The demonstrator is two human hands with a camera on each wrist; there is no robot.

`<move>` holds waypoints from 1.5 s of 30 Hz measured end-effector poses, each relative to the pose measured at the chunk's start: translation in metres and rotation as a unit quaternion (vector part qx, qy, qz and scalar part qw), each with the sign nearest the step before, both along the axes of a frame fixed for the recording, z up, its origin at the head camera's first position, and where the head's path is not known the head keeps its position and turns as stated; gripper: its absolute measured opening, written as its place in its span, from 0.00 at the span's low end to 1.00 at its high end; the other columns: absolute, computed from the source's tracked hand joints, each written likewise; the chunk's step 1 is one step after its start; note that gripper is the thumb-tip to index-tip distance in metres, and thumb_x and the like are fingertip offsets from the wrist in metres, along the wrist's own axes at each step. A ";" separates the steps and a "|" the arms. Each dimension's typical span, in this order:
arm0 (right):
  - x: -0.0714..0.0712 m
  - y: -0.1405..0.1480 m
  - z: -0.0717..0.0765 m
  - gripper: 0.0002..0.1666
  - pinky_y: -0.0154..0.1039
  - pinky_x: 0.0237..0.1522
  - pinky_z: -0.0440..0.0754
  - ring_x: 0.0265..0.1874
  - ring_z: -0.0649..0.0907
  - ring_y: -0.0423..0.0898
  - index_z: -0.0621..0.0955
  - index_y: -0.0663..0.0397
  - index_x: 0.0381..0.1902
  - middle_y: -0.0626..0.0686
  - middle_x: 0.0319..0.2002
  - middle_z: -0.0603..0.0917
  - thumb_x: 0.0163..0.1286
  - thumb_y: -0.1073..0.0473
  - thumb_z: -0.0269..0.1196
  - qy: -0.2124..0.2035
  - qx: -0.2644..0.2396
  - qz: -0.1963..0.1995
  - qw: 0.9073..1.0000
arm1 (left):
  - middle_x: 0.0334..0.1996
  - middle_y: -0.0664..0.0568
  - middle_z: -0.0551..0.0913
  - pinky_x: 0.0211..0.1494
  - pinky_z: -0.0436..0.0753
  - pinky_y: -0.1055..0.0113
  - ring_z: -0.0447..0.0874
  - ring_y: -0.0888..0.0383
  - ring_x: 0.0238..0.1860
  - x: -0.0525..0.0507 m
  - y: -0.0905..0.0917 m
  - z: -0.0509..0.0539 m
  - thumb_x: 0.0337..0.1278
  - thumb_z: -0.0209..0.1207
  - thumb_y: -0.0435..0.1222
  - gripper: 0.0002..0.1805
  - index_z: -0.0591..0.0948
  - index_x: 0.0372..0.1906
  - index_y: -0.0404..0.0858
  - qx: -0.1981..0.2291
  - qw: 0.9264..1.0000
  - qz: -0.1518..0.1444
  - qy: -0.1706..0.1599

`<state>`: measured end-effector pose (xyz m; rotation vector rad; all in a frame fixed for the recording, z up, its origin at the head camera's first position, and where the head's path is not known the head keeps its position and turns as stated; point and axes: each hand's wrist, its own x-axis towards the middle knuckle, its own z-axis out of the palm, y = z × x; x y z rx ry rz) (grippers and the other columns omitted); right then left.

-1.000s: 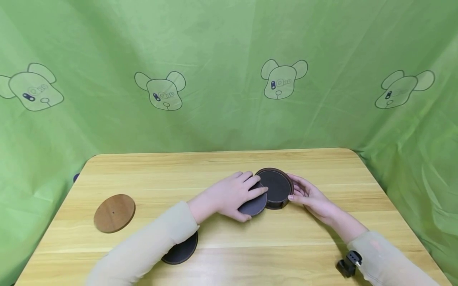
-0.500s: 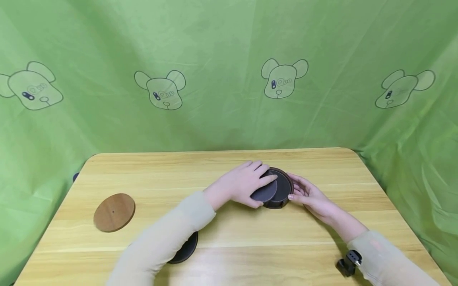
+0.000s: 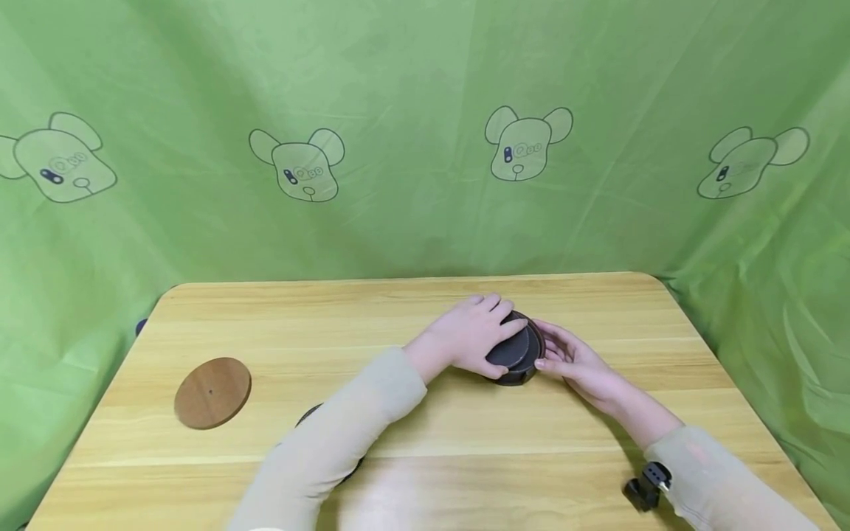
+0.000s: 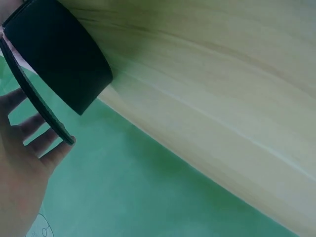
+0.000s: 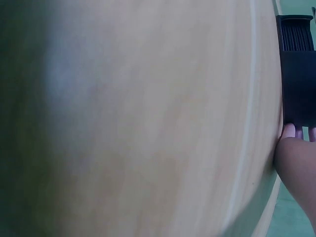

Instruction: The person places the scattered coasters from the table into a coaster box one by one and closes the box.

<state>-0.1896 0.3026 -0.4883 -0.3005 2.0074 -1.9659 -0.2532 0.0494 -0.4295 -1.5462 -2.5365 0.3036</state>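
My left hand (image 3: 473, 335) pinches a round black coaster (image 3: 510, 350) by its edge, fingers at the far side and thumb at the near side. It is held over the round black coaster holder (image 3: 516, 379), overlapping its left part. Seen from the left wrist, the coaster (image 4: 37, 101) is tilted, its lower end apart from the holder's wall (image 4: 59, 54). My right hand (image 3: 584, 372) grips the holder's right side between thumb and fingers. In the right wrist view, a stack of coasters (image 5: 297, 38) shows through the holder's slot.
A brown wooden disc (image 3: 212, 393) lies at the table's left. Beneath my left sleeve, a dark round piece (image 3: 308, 415) is mostly hidden. A small black device (image 3: 647, 487) sits by my right sleeve. Green cloth (image 3: 412, 221) hangs behind the wooden table (image 3: 465, 472).
My left hand has carried the coaster rightward and slightly away, from beside the holder to over it. The left sleeve now covers more of the dark round piece. My right hand has stayed still.
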 end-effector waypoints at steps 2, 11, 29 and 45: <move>0.000 0.001 0.000 0.50 0.22 0.65 0.76 0.62 0.79 0.26 0.47 0.72 0.83 0.34 0.64 0.76 0.74 0.73 0.62 -0.004 0.001 -0.001 1.000 | 0.70 0.51 0.72 0.72 0.74 0.57 0.70 0.53 0.69 0.000 0.004 -0.002 0.61 0.55 0.72 0.49 0.66 0.81 0.51 -0.003 1.000 0.005 -0.004; 0.001 0.000 0.001 0.50 0.22 0.65 0.76 0.62 0.79 0.26 0.45 0.73 0.83 0.35 0.64 0.75 0.75 0.73 0.61 -0.010 -0.003 0.003 1.000 | 0.72 0.51 0.71 0.75 0.73 0.59 0.69 0.53 0.72 -0.001 0.019 -0.008 0.61 0.54 0.73 0.49 0.65 0.82 0.53 -0.017 1.000 0.020 -0.013; 0.002 -0.001 0.003 0.50 0.22 0.64 0.76 0.62 0.79 0.26 0.47 0.71 0.84 0.34 0.64 0.75 0.74 0.73 0.61 -0.015 0.004 -0.004 1.000 | 0.72 0.53 0.71 0.73 0.73 0.60 0.69 0.55 0.71 0.002 0.026 -0.010 0.65 0.52 0.72 0.47 0.64 0.83 0.54 -0.022 0.999 0.024 -0.029; 0.001 -0.001 0.002 0.49 0.22 0.64 0.77 0.62 0.79 0.27 0.47 0.71 0.84 0.34 0.65 0.74 0.75 0.73 0.61 -0.004 0.005 0.002 1.000 | 0.81 0.51 0.66 0.81 0.69 0.59 0.65 0.53 0.80 0.003 0.020 -0.013 0.69 0.47 0.73 0.47 0.61 0.84 0.54 -0.024 0.998 0.036 -0.051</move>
